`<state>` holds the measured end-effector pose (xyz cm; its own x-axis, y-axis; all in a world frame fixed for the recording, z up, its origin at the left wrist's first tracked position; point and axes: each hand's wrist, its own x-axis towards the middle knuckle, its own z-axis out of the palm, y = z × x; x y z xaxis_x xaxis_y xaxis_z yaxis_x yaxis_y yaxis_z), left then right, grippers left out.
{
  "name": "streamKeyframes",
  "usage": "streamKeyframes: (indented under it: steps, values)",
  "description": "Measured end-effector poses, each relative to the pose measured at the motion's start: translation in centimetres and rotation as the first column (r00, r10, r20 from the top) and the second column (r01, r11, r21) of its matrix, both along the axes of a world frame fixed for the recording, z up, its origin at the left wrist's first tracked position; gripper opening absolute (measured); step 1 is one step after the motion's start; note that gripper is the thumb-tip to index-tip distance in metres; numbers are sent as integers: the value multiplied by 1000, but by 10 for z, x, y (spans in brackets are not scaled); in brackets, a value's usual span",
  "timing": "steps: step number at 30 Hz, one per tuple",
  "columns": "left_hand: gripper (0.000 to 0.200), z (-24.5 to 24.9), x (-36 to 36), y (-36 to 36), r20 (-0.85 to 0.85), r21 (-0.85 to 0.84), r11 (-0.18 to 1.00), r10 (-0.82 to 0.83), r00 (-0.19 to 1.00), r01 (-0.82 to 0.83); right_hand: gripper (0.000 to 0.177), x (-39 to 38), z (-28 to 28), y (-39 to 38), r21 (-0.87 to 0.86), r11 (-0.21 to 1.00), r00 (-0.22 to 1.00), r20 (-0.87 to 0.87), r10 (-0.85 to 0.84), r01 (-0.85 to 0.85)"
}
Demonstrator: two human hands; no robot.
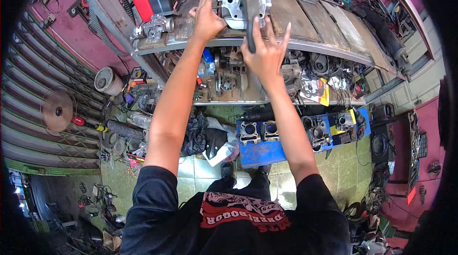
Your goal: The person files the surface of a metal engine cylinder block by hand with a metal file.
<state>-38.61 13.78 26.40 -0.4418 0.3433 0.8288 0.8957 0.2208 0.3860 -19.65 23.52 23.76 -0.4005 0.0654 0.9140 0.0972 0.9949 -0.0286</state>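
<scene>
Cylinder head [231, 3] looked heavy and rigid, best held by its sides: left hand [207, 16] cupped one, right hand [265, 57] lay splayed over a dark bar [250, 2].

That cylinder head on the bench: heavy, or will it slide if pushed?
Probably heavy for its size: the cylinder head looks like cast metal. Likely rigid and sitting flat on the bench top, so tipping seems unlikely. The left hand grips its side, so it may slide when pushed.
</scene>
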Motion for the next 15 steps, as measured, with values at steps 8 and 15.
streamKeyframes:
  steps: [8, 15]
  values:
    - [94, -8, -12, 3, -3, 78, 989, -126, 992, 126, 72, 24, -43, -19, 28, 992, 986, 118, 122, -126]
    - [93, -2, -3, 3, 30, 29, 999, -27, 999, 26, 67, -12, 20, 4, 36, 999, 996, -89, -32, 36]
